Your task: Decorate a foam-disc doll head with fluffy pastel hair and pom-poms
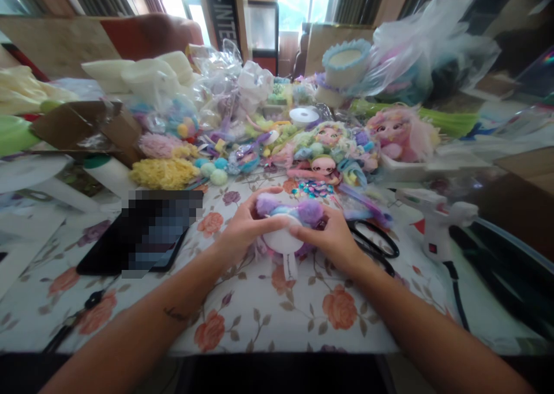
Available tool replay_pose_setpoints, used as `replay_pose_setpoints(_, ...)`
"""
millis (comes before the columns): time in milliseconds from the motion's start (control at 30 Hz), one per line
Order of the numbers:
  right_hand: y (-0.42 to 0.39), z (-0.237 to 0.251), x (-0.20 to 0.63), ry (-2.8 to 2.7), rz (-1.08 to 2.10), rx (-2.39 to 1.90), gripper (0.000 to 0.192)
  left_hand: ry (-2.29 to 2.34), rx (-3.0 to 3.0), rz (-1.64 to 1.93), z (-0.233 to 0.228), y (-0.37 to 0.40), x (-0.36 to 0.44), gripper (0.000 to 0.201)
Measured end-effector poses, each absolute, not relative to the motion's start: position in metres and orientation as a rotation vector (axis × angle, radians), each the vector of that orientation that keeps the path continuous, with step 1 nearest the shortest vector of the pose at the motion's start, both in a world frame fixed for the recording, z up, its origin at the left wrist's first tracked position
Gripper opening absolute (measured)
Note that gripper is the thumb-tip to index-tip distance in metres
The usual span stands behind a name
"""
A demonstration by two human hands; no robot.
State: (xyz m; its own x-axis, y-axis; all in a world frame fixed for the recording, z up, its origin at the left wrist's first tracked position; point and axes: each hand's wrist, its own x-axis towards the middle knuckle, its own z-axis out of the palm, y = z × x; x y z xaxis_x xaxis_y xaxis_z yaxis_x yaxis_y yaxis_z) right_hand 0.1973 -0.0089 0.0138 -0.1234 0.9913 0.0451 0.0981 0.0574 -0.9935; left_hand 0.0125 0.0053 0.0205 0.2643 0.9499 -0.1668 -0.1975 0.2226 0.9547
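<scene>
Between my two hands, just above the flowered tablecloth, is a plush craft piece (282, 243) with a round white face, fluffy purple tufts and a small white tag (290, 265) hanging from its lower edge. My left hand (251, 224) grips its left side, the thumb laid across the white round. On the other side my right hand (326, 231) does the same, its thumb tip close to the left one. Most of the other fingers are hidden behind the piece. Black-handled scissors (376, 241) lie beside my right wrist. Shiny sequins (314, 190) are scattered just beyond the piece.
A tablet (147, 232) lies on the left, near a white thread cone (108, 175). At right stands a white glue gun (437, 224) with its cord. Doll heads (324, 166), pompoms (219, 176), yellow yarn (164, 173), a ribbon spool (303, 115) and plastic bags crowd the back.
</scene>
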Motion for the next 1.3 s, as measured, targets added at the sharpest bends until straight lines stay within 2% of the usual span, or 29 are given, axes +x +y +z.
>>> replay_pose_setpoints(167, -0.007, 0.011, 0.198, -1.346, 1.261, -1.168, 0.036, 0.974, 1.037, 0.985, 0.020, 0.003, 0.013, 0.080)
replay_pose_setpoints(433, -0.010, 0.013, 0.197, -1.381, 1.223, -1.134, 0.029, 0.961, 1.144, 1.034, 0.019, 0.002, 0.012, 0.076)
replay_pose_setpoints(700, -0.009, 0.012, 0.198, -1.348, 1.247, -1.137, 0.034, 0.942, 1.122, 1.030, 0.017, 0.005, 0.012, 0.078)
replay_pose_setpoints(800, -0.007, 0.008, 0.199, -1.266, 1.311, -1.112, 0.035, 0.894, 1.046, 0.996, 0.017, 0.007, 0.012, 0.068)
replay_pose_setpoints(1000, -0.001, 0.001, 0.201, -1.025, 1.400, -1.029, 0.029, 0.750, 0.767, 1.005, 0.013, 0.014, 0.015, 0.030)
replay_pose_setpoints(1300, -0.003, 0.001, 0.197, -0.975, 1.404, -0.944, 0.026, 0.799, 0.823, 0.938, 0.014, 0.010, 0.015, 0.042)
